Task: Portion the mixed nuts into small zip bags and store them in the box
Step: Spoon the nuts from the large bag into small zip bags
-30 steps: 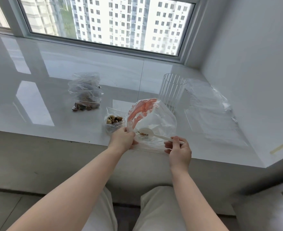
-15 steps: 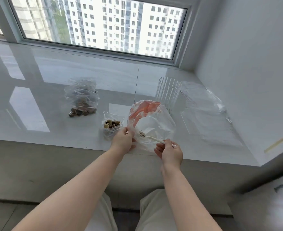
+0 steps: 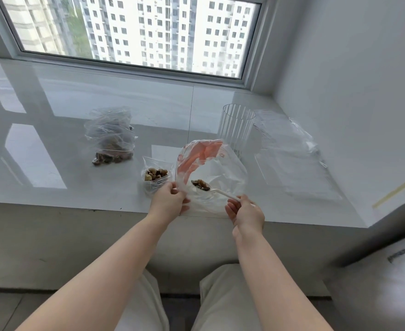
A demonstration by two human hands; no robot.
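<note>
Roughly midway: filled small bags [image 3: 110, 139] lie mid-sill, and an open one [image 3: 156, 177] at the front edge is part full. Left hand [image 3: 169, 199] pinches the big bag [image 3: 211, 173]; right hand [image 3: 245, 212] grips a loaded spoon [image 3: 211, 188]. No box identifiable.

Bright, even daylight comes in through the window [image 3: 134, 32] at the top and fills the scene. The glossy white sill [image 3: 53, 130] mirrors it in pale rectangular patches of glare on the left. Shadows are soft and faint. The wide lens bends the window frame and the wall [image 3: 354, 91] outward at the edges. The lower right corner is blurred and hazy.
</note>
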